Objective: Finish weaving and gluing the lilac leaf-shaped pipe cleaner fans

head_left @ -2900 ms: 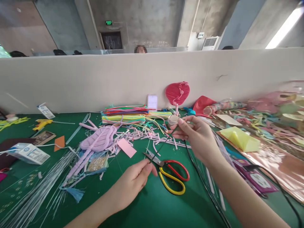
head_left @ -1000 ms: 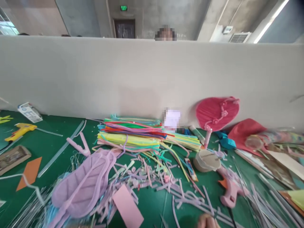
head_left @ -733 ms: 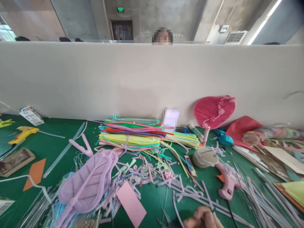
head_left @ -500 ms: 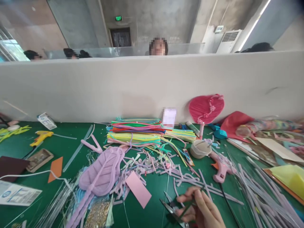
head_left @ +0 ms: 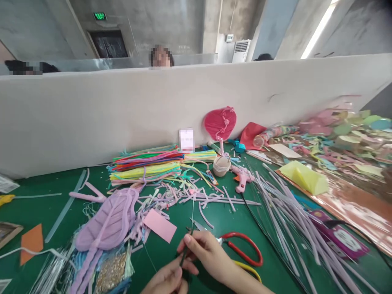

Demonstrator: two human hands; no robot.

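Near the bottom middle, my left hand (head_left: pixel 168 277) and my right hand (head_left: pixel 210 254) meet with their fingertips pinched on a thin dark green strip (head_left: pixel 183 258). Its exact kind is too small to make out. Partly behind my right hand lie scissors with red handles (head_left: pixel 259 255), their blades poking out past the fingers. A yellow handle (head_left: pixel 247 269) shows under my right forearm. Left of the hands is a pink card (head_left: pixel 159 226), and beyond it a heap of cut lilac pipe cleaner pieces (head_left: pixel 171 195). A lilac leaf-shaped fan (head_left: pixel 110 224) lies farther left.
Bundles of coloured pipe cleaners (head_left: pixel 147 163) lie by the white partition (head_left: pixel 122 110). A small cup (head_left: pixel 221 166), a pink glue gun (head_left: pixel 243 178) and a red fan (head_left: pixel 221 123) stand to the right. Long lilac stems (head_left: pixel 294 220) and a purple device (head_left: pixel 339 237) fill the right side.
The view has swung right. My left hand has come into view and joined my right hand at the dark green strip. More of the scissors, with their red handles, now shows.
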